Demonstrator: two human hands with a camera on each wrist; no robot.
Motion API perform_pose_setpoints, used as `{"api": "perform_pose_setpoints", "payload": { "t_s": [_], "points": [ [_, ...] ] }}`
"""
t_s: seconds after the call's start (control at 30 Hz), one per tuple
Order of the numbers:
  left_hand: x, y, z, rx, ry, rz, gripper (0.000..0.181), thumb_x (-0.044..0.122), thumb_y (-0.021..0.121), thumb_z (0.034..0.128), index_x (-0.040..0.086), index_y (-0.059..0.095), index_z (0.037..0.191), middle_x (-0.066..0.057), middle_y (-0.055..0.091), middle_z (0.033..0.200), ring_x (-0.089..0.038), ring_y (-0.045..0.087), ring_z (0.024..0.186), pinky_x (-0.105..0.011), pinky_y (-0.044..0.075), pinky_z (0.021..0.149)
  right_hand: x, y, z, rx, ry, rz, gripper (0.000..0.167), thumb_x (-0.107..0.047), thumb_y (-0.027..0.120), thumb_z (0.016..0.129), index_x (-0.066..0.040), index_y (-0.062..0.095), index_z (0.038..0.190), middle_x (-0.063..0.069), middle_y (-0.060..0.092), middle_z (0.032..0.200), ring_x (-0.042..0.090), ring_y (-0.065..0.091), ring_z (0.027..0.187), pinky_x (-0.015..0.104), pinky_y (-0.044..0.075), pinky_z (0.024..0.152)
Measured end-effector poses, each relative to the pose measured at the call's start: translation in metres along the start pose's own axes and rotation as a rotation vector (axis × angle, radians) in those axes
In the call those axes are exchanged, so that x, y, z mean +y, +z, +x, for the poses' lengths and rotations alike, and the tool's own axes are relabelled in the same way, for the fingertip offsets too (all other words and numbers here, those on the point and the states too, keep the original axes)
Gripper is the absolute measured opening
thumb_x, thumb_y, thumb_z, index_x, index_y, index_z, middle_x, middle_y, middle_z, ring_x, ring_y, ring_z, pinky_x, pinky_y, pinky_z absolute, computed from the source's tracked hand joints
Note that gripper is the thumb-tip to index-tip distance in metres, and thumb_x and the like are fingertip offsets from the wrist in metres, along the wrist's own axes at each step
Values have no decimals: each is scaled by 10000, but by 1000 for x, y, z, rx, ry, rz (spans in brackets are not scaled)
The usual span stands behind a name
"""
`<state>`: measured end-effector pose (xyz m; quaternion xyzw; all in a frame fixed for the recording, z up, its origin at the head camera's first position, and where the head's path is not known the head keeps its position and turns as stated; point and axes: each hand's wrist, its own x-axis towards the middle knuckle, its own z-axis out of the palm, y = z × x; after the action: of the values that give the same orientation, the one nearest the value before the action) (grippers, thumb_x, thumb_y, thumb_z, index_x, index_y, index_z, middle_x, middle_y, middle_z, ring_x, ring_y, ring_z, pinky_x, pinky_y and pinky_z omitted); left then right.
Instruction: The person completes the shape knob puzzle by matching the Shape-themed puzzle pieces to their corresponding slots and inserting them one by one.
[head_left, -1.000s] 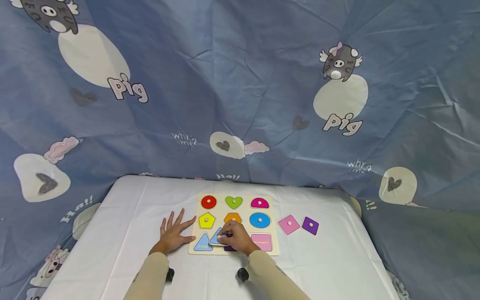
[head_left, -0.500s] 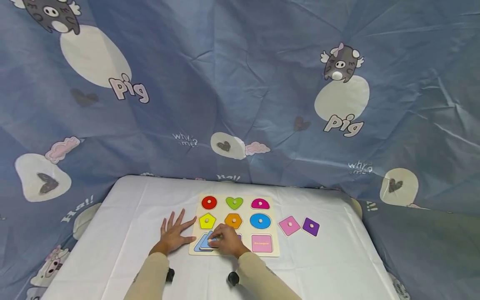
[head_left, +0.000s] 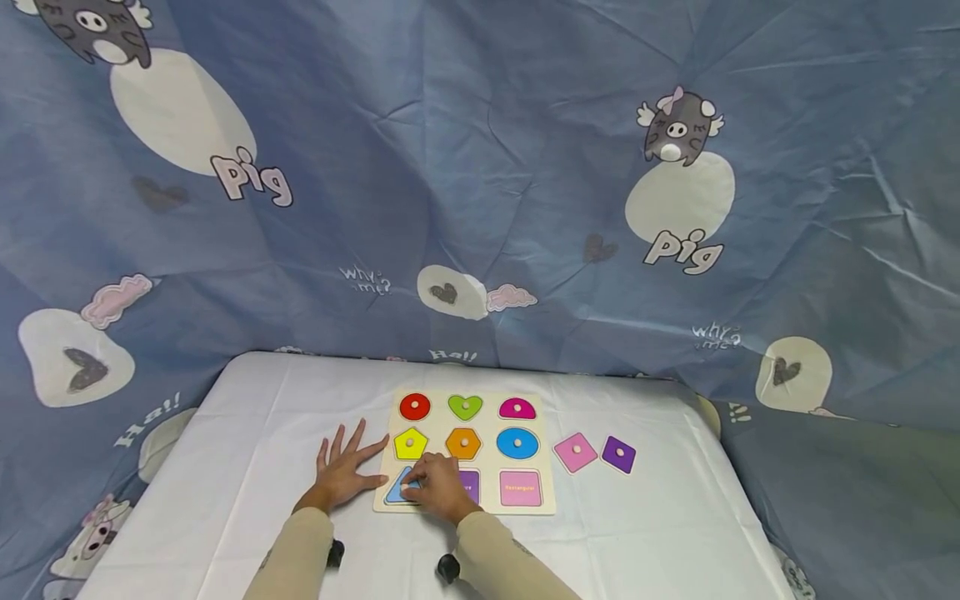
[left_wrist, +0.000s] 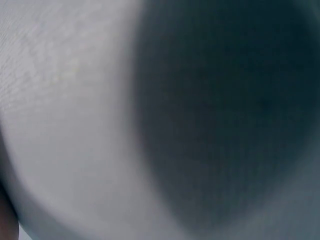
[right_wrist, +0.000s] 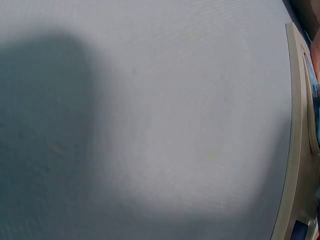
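A cream wooden puzzle board (head_left: 489, 425) lies flat on the white-covered table in the head view. My right hand (head_left: 441, 487) is over its lower left, thumb and fingers pinching the small knob of a blue triangle piece (head_left: 397, 494). This piece lies at the blue triangle slot; I cannot tell whether it sits fully down. My left hand (head_left: 343, 473) rests with spread fingers on the cloth, its fingertips at the board's left edge. In the right wrist view the board's edge (right_wrist: 292, 140) and a sliver of blue show at the right. The left wrist view is mostly cloth and shadow.
Red, green, magenta, yellow, orange and blue knobbed pieces sit in the upper rows. A purple slot (head_left: 471, 482) and a pink slot (head_left: 521, 500) show bare in the bottom row. Right of the board lie a pink piece (head_left: 574, 460) and a purple piece (head_left: 613, 461).
My right hand has moved left with the blue triangle, from beside its slot to over it. The purple slot has come into view. My left hand has stayed in place.
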<state>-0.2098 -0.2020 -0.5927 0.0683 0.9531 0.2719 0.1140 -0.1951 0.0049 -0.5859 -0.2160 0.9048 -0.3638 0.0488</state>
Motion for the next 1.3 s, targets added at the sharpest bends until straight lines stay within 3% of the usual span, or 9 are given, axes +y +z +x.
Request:
{"api": "perform_pose_setpoints", "payload": {
  "t_s": [0.9, 1.1, 1.3],
  "points": [
    [-1, 2, 1, 6, -9, -8, 729, 433, 743, 771, 173, 500, 1407, -215, 83, 1591, -466, -78, 1432, -617, -152, 1094, -1, 11, 0, 54, 19, -107, 108, -231, 813, 777, -171, 796, 865, -139, 604, 786, 12, 476, 774, 292, 337, 805],
    [1, 2, 2, -9, 0, -16, 728, 451, 728, 782, 180, 492, 1414, -213, 77, 1594, -461, -83, 1434, -616, -155, 1093, 3, 5, -4, 21, -6, -55, 115, -206, 801, 793, -158, 785, 896, -129, 614, 808, 15, 493, 803, 288, 353, 804],
    [-2, 3, 3, 3, -7, -12, 726, 433, 742, 772, 177, 500, 1407, -216, 83, 1591, -471, -70, 1430, -622, -148, 1092, 6, -7, -7, -24, 12, 120, 144, -158, 788, 804, -131, 773, 944, -115, 651, 883, 10, 521, 869, 273, 421, 891]
  ]
}}
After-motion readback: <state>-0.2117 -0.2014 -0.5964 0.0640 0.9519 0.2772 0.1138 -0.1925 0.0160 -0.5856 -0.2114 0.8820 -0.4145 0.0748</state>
